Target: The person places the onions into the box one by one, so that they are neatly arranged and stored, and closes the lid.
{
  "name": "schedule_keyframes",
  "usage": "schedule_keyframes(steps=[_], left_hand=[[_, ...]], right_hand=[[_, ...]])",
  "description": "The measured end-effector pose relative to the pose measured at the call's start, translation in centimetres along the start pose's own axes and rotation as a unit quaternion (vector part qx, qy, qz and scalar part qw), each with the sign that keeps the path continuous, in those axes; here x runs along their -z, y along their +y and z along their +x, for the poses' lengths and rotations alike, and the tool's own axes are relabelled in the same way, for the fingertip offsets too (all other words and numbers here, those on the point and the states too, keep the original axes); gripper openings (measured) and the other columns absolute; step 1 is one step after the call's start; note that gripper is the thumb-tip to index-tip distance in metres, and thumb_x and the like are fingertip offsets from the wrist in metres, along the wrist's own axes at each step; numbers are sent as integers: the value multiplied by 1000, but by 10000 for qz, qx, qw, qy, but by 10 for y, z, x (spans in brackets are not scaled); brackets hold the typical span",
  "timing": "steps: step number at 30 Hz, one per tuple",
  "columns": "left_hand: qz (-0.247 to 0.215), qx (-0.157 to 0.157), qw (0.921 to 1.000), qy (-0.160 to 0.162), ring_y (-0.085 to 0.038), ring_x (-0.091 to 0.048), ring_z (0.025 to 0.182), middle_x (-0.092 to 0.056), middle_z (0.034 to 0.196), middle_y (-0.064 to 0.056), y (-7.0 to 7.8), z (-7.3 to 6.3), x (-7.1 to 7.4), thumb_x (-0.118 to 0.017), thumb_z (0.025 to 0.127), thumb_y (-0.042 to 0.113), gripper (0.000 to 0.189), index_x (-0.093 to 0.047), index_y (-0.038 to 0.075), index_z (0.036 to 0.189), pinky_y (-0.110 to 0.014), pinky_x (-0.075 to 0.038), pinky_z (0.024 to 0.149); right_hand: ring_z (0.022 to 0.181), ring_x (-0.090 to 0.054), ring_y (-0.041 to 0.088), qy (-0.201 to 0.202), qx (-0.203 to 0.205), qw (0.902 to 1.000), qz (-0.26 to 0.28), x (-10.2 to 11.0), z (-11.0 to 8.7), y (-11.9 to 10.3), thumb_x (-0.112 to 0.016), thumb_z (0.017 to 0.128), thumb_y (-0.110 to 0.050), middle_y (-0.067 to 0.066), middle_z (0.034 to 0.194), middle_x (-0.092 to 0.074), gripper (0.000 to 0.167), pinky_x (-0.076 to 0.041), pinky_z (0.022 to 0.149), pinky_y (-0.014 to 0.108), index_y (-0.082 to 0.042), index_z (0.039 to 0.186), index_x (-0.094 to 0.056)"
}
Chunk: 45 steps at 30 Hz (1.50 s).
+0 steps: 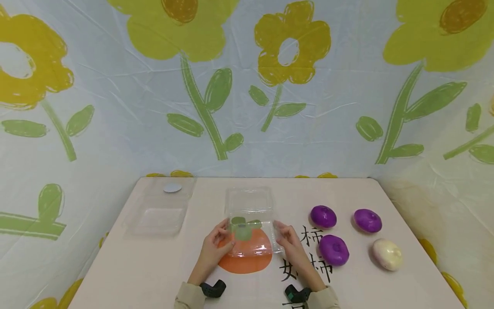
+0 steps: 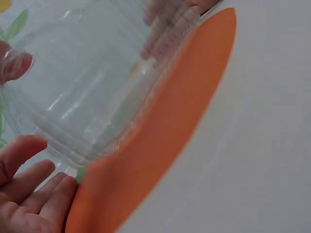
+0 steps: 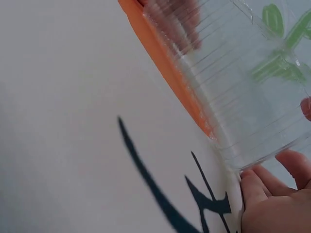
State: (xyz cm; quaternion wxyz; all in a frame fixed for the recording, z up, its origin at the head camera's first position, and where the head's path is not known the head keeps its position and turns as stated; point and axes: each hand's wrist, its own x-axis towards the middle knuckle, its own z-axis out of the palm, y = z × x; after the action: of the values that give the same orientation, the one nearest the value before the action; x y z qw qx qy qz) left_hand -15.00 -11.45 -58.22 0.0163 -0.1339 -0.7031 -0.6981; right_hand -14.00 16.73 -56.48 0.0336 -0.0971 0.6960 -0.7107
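A clear plastic clamshell container [image 1: 252, 246] stands open in the middle of the table, its lid [image 1: 248, 199] folded back away from me. My left hand [image 1: 214, 244] holds its left side and my right hand [image 1: 288, 240] grips the right side, fingers and thumb at the rim. Seen from the left wrist, the ribbed clear wall [image 2: 87, 111] lies between the thumb and fingers. In the right wrist view, fingers [image 3: 272, 187] reach under the container's corner. Nothing lies inside it; the printed orange persimmon [image 1: 245, 264] shows through.
To the left sits a second open clear container [image 1: 156, 221], with a pale oval sticker [image 1: 172, 187] on its lid. On the right are three purple onions [image 1: 333, 250] and one white onion [image 1: 387, 254]. A flower-print cloth [image 1: 328, 128] hangs behind the table [image 1: 127, 266].
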Motion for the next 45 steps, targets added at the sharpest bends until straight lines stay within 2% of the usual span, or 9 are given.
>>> schedule_keyframes(steps=[8, 16, 20, 25, 28, 31, 34, 40, 45], left_hand=[[211, -211, 9989, -349, -43, -38, 138, -42, 149, -25, -2, -6, 5, -79, 83, 5, 38, -51, -5, 107, -30, -36, 110], [166, -357, 9976, -576, -45, -44, 131, -44, 144, -26, 3, -6, 6, -78, 81, -3, 72, -35, -6, 139, -38, -39, 110], [333, -442, 9959, -720, -51, -43, 129, -40, 144, -33, 21, -8, 4, -76, 81, -5, 86, -24, -8, 149, -52, -37, 109], [654, -423, 9942, -740, -53, -44, 126, -38, 145, -36, 41, -12, 1, -77, 81, -3, 86, -26, -11, 150, -57, -37, 105], [1010, -879, 9895, -549, -52, -38, 133, -33, 150, -34, 34, -13, 0, -78, 79, -3, 82, -34, -10, 147, -42, -36, 112], [1349, -1396, 9801, -423, -48, -26, 142, -28, 156, -28, 19, -12, 0, -79, 79, -3, 77, -40, -7, 146, -24, -22, 116], [1510, -1583, 9743, -532, -40, -18, 147, -27, 159, -22, 7, -12, 3, -78, 81, 1, 76, -40, -2, 148, -17, -14, 116], [1582, -1271, 9756, -842, -30, -9, 151, -22, 164, -9, 3, -13, 6, -82, 80, 20, 88, -36, 4, 152, -26, -14, 116], [1586, -1064, 9767, -980, -29, -6, 152, -17, 165, -5, 5, -14, 6, -85, 76, 26, 96, -33, 6, 154, -52, -19, 116]], right_hand=[[144, -22, 48, -188, -119, 9997, 119, 7, -12, -5, -53, 99, -4, 30, 154, -30, 18, -36, 103, 14, 11, 100, -44], [137, -43, 38, 485, -344, 9981, -185, 8, -13, -1, -56, 101, -12, 19, 144, -51, 25, -43, 105, 28, 7, 85, -53], [136, -44, 37, 577, -341, 9977, -77, 8, -14, -2, -57, 100, -11, 18, 141, -54, 25, -44, 100, 20, 9, 85, -53], [135, -45, 38, 622, -302, 9976, -49, 8, -14, -1, -56, 99, -8, 20, 139, -55, 23, -44, 99, 18, 9, 85, -52], [135, -46, 37, 651, -308, 9973, -172, 8, -13, 1, -57, 100, -9, 19, 139, -56, 21, -44, 99, 19, 8, 87, -54], [134, -48, 31, 682, -299, 9968, -277, 8, -13, 2, -57, 100, -11, 17, 139, -57, 20, -44, 98, 19, 6, 89, -56], [131, -51, 22, 684, -297, 9968, -272, 9, -13, 2, -57, 100, -13, 16, 139, -57, 20, -45, 98, 20, 7, 93, -57], [124, -56, 19, 600, -286, 9974, -267, 10, -14, -6, -55, 101, -9, 21, 137, -57, 22, -47, 96, 20, 7, 115, -55], [121, -56, 36, 552, 206, 9901, -1274, 15, -22, -35, -56, 100, -7, 23, 133, -57, 31, -47, 94, 20, 3, 129, -51]])
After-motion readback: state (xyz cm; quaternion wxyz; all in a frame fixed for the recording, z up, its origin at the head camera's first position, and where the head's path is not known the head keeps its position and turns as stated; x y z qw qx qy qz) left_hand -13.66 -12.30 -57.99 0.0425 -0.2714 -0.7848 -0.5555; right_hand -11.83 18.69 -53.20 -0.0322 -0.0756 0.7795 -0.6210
